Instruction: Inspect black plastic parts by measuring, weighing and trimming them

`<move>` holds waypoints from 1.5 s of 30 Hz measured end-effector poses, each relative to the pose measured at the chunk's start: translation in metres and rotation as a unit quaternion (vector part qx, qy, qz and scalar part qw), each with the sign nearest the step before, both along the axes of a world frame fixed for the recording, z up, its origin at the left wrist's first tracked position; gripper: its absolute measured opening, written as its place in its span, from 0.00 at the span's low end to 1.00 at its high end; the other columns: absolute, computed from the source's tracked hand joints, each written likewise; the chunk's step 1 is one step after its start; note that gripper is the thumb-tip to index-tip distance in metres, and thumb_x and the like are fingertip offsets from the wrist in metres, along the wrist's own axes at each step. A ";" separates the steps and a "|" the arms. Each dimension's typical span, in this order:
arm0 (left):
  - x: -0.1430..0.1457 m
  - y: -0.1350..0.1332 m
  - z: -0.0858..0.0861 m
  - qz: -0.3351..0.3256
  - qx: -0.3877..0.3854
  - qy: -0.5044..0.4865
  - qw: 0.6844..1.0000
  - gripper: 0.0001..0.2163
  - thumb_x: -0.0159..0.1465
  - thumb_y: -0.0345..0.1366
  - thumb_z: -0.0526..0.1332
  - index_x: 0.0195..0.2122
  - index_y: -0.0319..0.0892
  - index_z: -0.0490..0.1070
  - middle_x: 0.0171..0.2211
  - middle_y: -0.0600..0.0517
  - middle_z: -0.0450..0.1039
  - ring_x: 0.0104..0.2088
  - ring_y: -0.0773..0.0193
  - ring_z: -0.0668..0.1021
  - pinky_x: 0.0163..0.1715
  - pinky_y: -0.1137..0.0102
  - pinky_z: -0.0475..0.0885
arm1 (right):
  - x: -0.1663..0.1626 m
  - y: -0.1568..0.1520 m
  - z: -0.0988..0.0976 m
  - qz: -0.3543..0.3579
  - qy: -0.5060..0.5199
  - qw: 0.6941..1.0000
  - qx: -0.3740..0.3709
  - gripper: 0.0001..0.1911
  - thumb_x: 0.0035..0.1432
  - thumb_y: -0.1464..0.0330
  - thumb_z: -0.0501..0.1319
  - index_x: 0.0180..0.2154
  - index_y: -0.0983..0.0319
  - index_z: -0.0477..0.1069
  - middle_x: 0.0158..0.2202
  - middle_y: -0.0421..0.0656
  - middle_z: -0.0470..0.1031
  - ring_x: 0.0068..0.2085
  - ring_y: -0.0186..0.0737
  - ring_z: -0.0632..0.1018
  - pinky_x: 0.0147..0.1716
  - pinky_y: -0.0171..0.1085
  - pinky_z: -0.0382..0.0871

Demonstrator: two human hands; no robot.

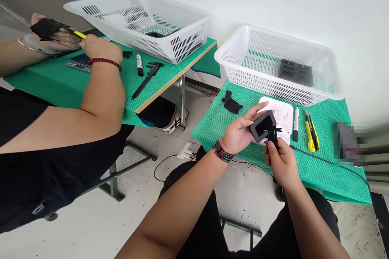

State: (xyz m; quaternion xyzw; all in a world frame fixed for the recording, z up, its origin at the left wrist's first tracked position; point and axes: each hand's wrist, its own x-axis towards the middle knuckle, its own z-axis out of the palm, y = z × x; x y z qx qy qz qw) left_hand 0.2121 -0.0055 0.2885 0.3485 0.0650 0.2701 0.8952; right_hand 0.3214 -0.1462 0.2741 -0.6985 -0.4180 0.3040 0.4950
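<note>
Head view: black frame in the left hand, caliper in the right

The left hand (pixel 238 134) grasps a black frame (pixel 261 119) by its side, thumb and fingers spread around it. The right hand (pixel 282 161) is closed round a black caliper (pixel 272 135), whose jaws sit at the frame's lower right edge; whether they touch it I cannot tell. Both are held up above the near part of a green-covered table (pixel 212 119), in front of a white tray (pixel 284 112) with dark specks on it.

Just right of the tray lie a marker (pixel 296 124) and, beside that, a yellow cutter (pixel 311 131). Left of the tray is a crumpled black cloth (pixel 232 104). Behind stands a white basket (pixel 264 80) with black blocks (pixel 294 72) inside.

At the neighbouring table on the left, a co-worker (pixel 103 89) holds a black piece (pixel 45 29) and a yellow-handled tool (pixel 79 35). Near them are a second marker (pixel 139 64), a second caliper (pixel 147 81) and another basket (pixel 188 44).
</note>
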 end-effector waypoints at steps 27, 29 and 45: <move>0.005 0.002 -0.002 0.032 0.046 0.036 0.998 0.41 0.47 0.30 0.77 0.63 0.55 0.68 0.60 0.47 0.71 0.58 0.52 0.76 0.54 0.62 0.73 | 0.011 -0.002 -0.003 -0.034 -0.019 0.999 0.024 0.23 0.68 0.48 0.55 0.30 0.59 0.67 0.21 0.35 0.60 0.22 0.33 0.61 0.21 0.34 0.53; 0.005 0.001 -0.002 0.028 0.044 0.038 0.998 0.41 0.47 0.30 0.77 0.63 0.55 0.68 0.60 0.47 0.71 0.58 0.52 0.76 0.54 0.62 0.72 | 0.011 -0.002 -0.002 -0.038 -0.025 0.999 0.025 0.24 0.68 0.48 0.55 0.28 0.59 0.65 0.20 0.35 0.60 0.22 0.33 0.60 0.21 0.34 0.53; 0.013 0.003 -0.010 0.035 0.122 0.020 0.992 0.27 0.51 0.40 0.80 0.52 0.48 0.78 0.54 0.45 0.75 0.56 0.51 0.76 0.54 0.61 0.73 | 0.014 -0.003 0.009 -0.061 0.043 0.997 -0.021 0.36 0.56 0.34 0.56 0.22 0.60 0.68 0.14 0.38 0.64 0.16 0.33 0.64 0.15 0.34 0.58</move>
